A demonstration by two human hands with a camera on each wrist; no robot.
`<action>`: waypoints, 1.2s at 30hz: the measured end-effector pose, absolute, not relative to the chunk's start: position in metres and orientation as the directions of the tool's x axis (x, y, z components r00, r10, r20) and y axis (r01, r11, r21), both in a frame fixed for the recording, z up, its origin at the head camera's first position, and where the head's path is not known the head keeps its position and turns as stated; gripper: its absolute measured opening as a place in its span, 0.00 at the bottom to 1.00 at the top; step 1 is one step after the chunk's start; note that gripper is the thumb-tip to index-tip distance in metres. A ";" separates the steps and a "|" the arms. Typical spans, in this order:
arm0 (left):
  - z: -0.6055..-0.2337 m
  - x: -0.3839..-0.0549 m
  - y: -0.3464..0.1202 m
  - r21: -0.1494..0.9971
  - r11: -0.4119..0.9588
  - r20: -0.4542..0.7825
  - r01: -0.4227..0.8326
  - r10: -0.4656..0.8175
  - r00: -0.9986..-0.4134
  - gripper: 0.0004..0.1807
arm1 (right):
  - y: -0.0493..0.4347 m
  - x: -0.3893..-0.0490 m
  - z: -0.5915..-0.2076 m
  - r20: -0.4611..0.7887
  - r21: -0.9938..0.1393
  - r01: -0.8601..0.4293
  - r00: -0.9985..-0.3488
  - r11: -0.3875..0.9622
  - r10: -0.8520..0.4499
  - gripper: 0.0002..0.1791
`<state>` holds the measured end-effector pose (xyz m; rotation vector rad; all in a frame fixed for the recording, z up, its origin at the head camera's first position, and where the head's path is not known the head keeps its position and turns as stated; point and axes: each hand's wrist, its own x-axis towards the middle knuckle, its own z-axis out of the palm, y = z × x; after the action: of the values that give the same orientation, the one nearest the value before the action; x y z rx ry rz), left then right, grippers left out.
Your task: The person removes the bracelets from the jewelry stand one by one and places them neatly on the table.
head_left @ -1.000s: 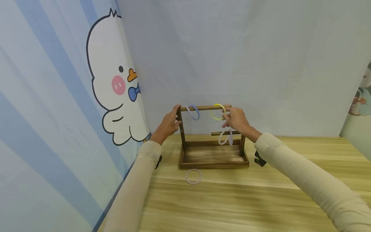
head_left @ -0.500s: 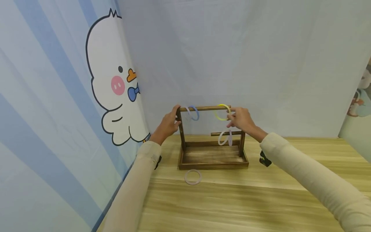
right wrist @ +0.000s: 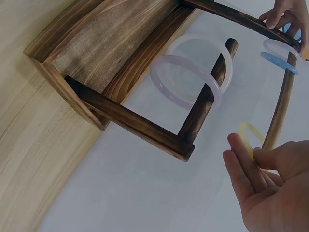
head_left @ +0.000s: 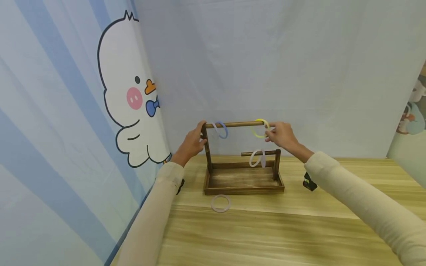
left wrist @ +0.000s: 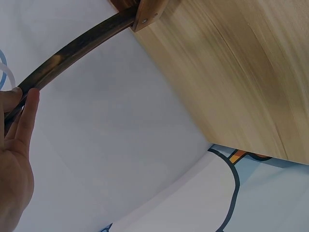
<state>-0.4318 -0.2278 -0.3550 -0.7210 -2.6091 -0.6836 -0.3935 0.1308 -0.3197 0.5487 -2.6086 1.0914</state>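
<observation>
A dark brown wooden rack [head_left: 233,125] with a tray base stands on the table, against the back curtain. My left hand [head_left: 193,142] grips the top of its left post, thumb and fingers around the wood. At the free right end of the upper bar, my right hand [head_left: 281,133] pinches a yellow ring [head_left: 262,119] between thumb and fingers; the ring still encircles the bar's tip. A blue ring [head_left: 226,130] and a pale lilac ring [right wrist: 275,46] hang at that bar's left end. From the lower bar hang a white ring [right wrist: 231,63] and another lilac ring [right wrist: 169,59].
One more pale pinkish ring [head_left: 220,211] lies flat on the wooden table [head_left: 266,229] before the rack's tray. A grey-white curtain [head_left: 283,66] rises behind, and a blue striped curtain [head_left: 60,111] with a cartoon bird [head_left: 123,66] closes the left side.
My right hand has slid the yellow ring rightward along the upper bar to its free end. The left hand stays on the left post; the other rings hang as before.
</observation>
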 end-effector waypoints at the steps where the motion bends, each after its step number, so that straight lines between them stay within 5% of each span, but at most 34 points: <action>1: -0.355 -0.432 -0.228 0.357 0.755 0.438 0.550 0.384 -0.813 0.39 | 0.132 -0.393 -0.320 0.384 -0.621 -0.442 -0.891 0.647 -0.241 0.18; 36: -0.354 -0.432 -0.224 0.351 0.745 0.453 0.567 0.395 -0.800 0.39 | 0.158 -0.364 -0.313 0.326 -0.614 -0.475 -0.880 0.630 -0.345 0.21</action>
<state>-0.4318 -0.2243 -0.3541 -0.7415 -2.5950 -0.6851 -0.3641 0.1578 -0.3130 0.6783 -2.6727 1.0845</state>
